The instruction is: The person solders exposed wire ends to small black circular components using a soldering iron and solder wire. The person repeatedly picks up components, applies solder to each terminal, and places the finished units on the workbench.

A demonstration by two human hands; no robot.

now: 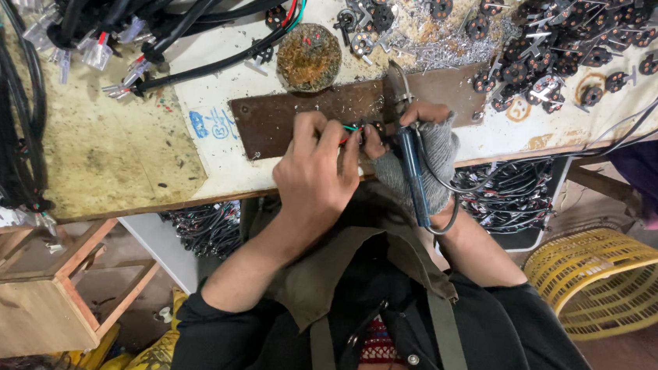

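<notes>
- The left hand (316, 172) is curled nearly closed, its fingertips pinching a small bundle of thin coloured wires (348, 129) (green and red show) and holding their ends down over the brown board (287, 119), apparently so that they stay steady at the working point.
- The right hand (425, 142), in a grey fingerless glove, is wrapped tight around the blue handle of a soldering iron (411, 164); the tool is held like a pen, its metal end slanting in towards the wire ends just beside the left fingertips, and its cord loops back around the wrist, out of the way.
- The board lies flat on the table (195, 96) near its front edge, seemingly as a pad that shields the top; the wires meet the tool over its middle.
- Just beyond it sits a round, crusted brownish pad (308, 56), within easy reach of the iron.
- Further back, dark round plug parts (546, 65) lie scattered among metal shavings, and black cables (163, 7) are heaped to the left.
- A yellow basket (611, 282) stands on the floor at the right.
</notes>
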